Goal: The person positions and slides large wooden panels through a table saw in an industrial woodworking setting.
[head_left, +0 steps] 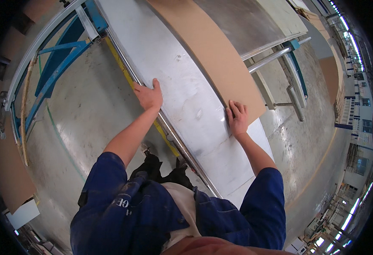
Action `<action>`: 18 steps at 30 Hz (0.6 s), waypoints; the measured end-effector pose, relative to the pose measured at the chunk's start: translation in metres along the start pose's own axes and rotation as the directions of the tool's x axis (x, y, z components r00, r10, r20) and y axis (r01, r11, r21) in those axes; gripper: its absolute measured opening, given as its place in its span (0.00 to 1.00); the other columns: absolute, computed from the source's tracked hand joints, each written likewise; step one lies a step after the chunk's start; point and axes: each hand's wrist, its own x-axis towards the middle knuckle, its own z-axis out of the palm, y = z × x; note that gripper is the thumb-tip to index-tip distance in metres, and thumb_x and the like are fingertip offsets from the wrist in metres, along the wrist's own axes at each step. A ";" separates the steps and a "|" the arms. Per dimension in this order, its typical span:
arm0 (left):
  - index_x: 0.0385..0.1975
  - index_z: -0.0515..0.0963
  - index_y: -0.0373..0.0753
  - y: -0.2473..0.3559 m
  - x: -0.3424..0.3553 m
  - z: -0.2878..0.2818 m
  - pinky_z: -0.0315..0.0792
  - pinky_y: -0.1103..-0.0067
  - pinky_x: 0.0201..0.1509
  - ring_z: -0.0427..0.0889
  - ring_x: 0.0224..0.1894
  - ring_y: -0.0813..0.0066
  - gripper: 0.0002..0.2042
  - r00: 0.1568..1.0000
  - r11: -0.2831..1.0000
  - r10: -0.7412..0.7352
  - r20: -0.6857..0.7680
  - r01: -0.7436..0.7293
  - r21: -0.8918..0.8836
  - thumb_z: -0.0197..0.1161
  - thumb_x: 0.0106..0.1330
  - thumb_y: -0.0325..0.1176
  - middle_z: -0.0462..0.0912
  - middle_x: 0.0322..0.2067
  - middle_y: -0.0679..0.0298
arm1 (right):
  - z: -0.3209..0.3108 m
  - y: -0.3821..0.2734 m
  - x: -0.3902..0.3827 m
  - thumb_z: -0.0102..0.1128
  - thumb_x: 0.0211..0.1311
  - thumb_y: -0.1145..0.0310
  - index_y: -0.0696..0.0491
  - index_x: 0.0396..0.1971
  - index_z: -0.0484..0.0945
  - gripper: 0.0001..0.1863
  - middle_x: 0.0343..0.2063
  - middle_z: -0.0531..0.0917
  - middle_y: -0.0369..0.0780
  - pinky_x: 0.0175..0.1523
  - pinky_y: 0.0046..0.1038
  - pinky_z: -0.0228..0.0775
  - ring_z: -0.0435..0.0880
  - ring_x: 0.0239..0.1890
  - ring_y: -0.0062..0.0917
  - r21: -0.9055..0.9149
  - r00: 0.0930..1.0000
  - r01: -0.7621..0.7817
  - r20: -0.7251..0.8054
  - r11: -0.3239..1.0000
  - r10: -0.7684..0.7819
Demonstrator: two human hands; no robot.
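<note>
A long brown board [214,44], resembling fibreboard, lies lengthwise on a white sheet-like surface [195,112]. My right hand [238,120] rests on the board's near end at its left edge, fingers spread flat on top and the thumb by the edge. To the left, my left hand [149,97] lies across the white surface's left edge, beside a shiny metal rail [171,131]. Its thumb stands apart on the white surface, and the other fingers reach out over the rail. Neither hand is lifting anything.
A yellow strip [120,59] runs beside the rail. Blue metal framework [58,74] stands at far left. Beyond the brown board are a grey metal tabletop [241,23] and a protruding metal tube [271,59]. Stacked boards [337,78] stand at far right.
</note>
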 end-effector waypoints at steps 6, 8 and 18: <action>0.72 0.51 0.25 0.003 0.056 -0.010 0.68 0.59 0.68 0.68 0.66 0.41 0.47 1.000 0.996 -0.013 0.027 0.015 -0.089 0.64 0.65 0.55 0.64 0.64 0.36 | 0.018 -0.035 0.044 0.66 0.65 0.66 0.52 0.54 0.83 0.18 0.49 0.83 0.39 0.59 0.37 0.71 0.77 0.51 0.37 -0.033 1.000 0.011 0.008 0.999 -0.011; 0.72 0.51 0.24 0.005 0.073 -0.010 0.69 0.58 0.67 0.68 0.65 0.41 0.47 1.000 0.996 -0.008 0.015 0.010 -0.094 0.64 0.65 0.54 0.65 0.64 0.36 | 0.024 -0.043 0.058 0.66 0.65 0.66 0.53 0.54 0.83 0.18 0.49 0.83 0.39 0.58 0.36 0.71 0.77 0.51 0.37 -0.031 1.000 0.016 0.008 0.999 -0.015; 0.70 0.50 0.21 0.025 0.164 0.008 0.69 0.57 0.66 0.70 0.64 0.37 0.49 0.998 0.990 0.057 -0.016 -0.059 -0.129 0.66 0.64 0.56 0.63 0.64 0.32 | 0.059 -0.062 0.139 0.65 0.66 0.64 0.51 0.54 0.83 0.18 0.49 0.83 0.39 0.58 0.35 0.72 0.77 0.50 0.37 -0.033 1.000 -0.002 0.020 0.999 0.002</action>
